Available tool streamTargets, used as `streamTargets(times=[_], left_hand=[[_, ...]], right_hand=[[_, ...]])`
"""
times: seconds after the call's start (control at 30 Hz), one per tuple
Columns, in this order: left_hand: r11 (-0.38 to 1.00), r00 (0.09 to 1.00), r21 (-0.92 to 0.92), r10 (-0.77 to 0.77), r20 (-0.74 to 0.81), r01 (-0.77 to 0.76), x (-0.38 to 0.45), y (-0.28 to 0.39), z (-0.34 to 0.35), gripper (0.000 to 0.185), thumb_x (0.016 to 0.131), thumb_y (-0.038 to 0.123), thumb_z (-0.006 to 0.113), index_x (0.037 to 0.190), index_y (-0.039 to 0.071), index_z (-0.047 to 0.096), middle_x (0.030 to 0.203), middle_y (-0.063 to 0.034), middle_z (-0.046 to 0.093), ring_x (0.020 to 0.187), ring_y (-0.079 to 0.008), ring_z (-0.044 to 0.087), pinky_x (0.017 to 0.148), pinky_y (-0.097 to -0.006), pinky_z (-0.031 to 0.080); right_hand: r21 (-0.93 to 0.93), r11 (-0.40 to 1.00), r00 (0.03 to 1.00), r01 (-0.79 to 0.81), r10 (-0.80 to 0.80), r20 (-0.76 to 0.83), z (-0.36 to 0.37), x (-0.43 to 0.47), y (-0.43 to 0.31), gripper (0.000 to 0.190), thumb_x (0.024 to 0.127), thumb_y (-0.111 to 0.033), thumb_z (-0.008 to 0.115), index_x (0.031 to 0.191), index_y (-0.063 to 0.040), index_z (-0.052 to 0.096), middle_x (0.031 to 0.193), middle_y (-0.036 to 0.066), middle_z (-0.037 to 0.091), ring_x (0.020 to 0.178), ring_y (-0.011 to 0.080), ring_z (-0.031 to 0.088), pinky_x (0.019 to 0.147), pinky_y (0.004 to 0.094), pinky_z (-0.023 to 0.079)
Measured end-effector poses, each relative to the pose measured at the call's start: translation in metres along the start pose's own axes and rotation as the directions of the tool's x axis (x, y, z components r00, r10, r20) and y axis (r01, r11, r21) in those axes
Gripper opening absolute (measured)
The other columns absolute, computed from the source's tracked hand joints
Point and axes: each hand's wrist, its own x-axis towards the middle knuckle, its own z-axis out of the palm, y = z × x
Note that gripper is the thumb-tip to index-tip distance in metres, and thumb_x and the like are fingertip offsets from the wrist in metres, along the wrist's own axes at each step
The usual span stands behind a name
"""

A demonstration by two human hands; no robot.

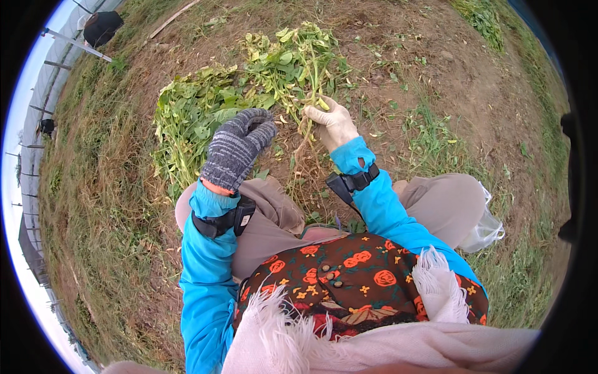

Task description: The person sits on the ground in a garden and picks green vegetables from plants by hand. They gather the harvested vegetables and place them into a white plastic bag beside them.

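Observation:
My right hand (331,119), in a thin pale glove, grips the lower stems of an uprooted bean plant (314,58). Yellowish-green leaves and pods spread away from me, and its thin roots hang down towards my lap. A green pod shows beside the fingertips. To the left, my left hand (243,142) wears a grey striped knit glove; its fingers are curled, with the fingertips near the thumb. Whether it holds anything is hidden by the fingers. Beyond and beside that hand lies a heap of leafy bean plants (187,110) on the soil.
A clear plastic bag (483,229) lies beside my right knee. Dry grass and weeds (103,187) cover the ground at left. Brown soil with scattered leaves stretches to the right. At the upper left are a bent-over person (102,29), a pale pole (77,43) and a plastic-covered structure.

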Motion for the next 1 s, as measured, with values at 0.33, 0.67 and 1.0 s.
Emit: streamTargets(times=[0.33,0.67,1.0], left_hand=[[0.963,0.995,0.266,0.017,0.098,-0.043,0.012,-0.009,0.026,0.029,0.088,0.02,0.067,0.106,-0.002,0.065,0.084,-0.0097,0.07,0.069,-0.0144,0.066,0.061,-0.0304,0.053],[0.926,0.997,0.37,0.071,0.026,-0.076,0.008,-0.005,0.027,0.028,0.088,0.019,0.068,0.107,-0.001,0.065,0.089,-0.0137,0.069,0.076,-0.0163,0.064,0.068,-0.0318,0.052],[0.992,0.972,0.025,0.13,-0.198,-0.127,0.007,0.006,0.027,0.028,0.091,0.01,0.065,0.116,-0.001,0.062,0.102,-0.0085,0.069,0.086,-0.0117,0.062,0.076,-0.0265,0.052]], right_hand=[[-0.313,0.925,0.976,0.214,-0.213,0.038,0.047,-0.028,-0.027,0.07,0.078,-0.004,0.076,0.136,0.01,0.039,0.11,0.012,0.062,0.097,0.0181,0.061,0.088,0.0295,0.049],[-0.458,0.842,0.956,0.286,-0.281,0.081,0.056,-0.042,-0.04,0.067,0.077,-0.002,0.074,0.134,0.01,0.041,0.109,0.013,0.063,0.096,0.0174,0.062,0.086,0.0294,0.051],[-0.494,0.793,0.926,0.358,-0.368,0.08,0.054,-0.043,-0.029,0.067,0.076,0.0,0.074,0.135,0.006,0.043,0.1,0.01,0.067,0.092,0.015,0.063,0.084,0.029,0.051]])
